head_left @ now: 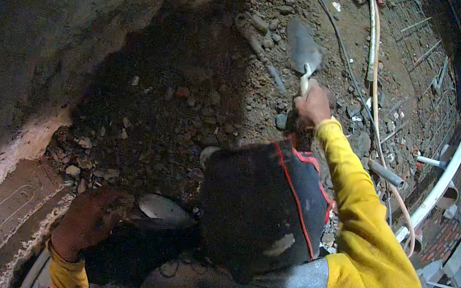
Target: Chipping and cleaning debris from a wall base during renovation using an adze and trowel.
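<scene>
My right hand (315, 104) is stretched out ahead, closed around the pale handle of a trowel (303, 45). The trowel's grey pointed blade lies over loose soil and stones, its tip pointing away from me. My left hand (88, 219) is low on the left in deep shadow. Close to its fingers is a pale grey rounded thing (166, 209), whose kind I cannot make out. Shadow hides whether the left fingers grip anything. Dark cloth (260, 204) with red piping, seemingly over my bent leg, stands between my arms.
Rubble and soil (176, 104) spread beneath a rough wall (69, 13) at left. A pipe-like piece (258, 50) lies left of the trowel. A dark cable (344, 47), a beige hose (375, 86) and a white pipe (451, 172) run along the right, near metal mesh (431, 110).
</scene>
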### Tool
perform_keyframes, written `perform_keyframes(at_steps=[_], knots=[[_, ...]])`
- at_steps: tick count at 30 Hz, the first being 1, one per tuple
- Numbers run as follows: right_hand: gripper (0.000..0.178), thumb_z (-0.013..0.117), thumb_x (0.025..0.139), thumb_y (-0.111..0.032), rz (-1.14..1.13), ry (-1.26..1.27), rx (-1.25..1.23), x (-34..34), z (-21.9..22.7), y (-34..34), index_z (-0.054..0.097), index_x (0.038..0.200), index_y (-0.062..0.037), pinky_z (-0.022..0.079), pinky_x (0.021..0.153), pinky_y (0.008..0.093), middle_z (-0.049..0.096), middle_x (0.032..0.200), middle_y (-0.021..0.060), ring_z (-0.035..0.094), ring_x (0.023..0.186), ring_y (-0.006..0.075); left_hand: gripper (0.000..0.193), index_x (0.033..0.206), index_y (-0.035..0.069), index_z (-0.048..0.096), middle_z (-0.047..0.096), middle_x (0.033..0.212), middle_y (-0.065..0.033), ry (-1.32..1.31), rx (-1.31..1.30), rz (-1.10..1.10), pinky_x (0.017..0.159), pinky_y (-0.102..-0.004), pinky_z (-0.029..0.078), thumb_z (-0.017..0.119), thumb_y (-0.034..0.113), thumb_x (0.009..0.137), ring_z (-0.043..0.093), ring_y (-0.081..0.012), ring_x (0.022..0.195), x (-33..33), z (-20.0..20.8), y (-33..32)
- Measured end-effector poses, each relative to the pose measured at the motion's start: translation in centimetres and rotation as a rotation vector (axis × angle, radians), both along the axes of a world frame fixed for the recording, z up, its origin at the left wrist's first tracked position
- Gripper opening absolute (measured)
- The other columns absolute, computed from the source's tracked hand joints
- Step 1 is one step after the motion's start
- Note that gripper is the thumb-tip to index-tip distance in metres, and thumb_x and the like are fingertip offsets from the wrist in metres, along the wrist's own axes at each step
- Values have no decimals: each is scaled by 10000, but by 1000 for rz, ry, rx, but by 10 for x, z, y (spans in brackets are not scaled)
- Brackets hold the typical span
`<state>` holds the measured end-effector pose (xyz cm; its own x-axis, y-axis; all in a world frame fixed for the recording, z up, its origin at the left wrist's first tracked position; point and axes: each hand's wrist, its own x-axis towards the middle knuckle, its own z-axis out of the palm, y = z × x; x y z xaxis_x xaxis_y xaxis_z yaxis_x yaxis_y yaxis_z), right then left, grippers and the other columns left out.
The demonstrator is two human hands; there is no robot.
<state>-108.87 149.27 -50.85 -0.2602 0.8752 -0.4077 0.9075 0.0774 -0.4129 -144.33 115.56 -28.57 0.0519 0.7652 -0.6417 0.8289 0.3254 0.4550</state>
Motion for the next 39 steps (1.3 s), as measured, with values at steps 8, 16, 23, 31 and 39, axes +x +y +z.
perform_keyframes(at_steps=[8,16,23,31,39], knots=[[377,663,683,-203,93,77,52,22,10,2,520,976,-13,455,735,462,598,859,251,585,864,420,405,1139,38,517,574,1084,-202,57,78,-10,799,-459,465,648,148,773,551,-394,979,1,3,-23],[366,580,850,-367,157,216,-71,21,57,-57,519,954,-22,449,675,469,599,780,245,588,759,422,351,1114,50,553,604,1032,-203,9,55,99,789,-435,475,628,157,788,586,-387,917,9,7,-10],[335,540,875,-343,308,-208,-151,41,83,-97,464,1007,-45,428,613,536,601,727,256,585,712,460,337,1115,52,568,604,1049,-204,-6,-109,139,810,-432,463,616,177,805,579,-387,942,3,12,3],[354,551,873,-313,269,-168,-103,-44,24,-83,490,1065,-23,450,660,461,605,824,238,587,818,430,333,1123,62,559,602,1036,-190,94,101,42,823,-429,457,606,210,829,573,-374,951,-4,1,-14],[352,547,853,-328,311,-104,-117,-34,29,-106,464,1048,-48,454,649,526,608,787,249,598,762,436,350,1132,72,557,608,1059,-177,79,85,79,835,-437,458,610,206,813,575,-367,976,3,24,0]])
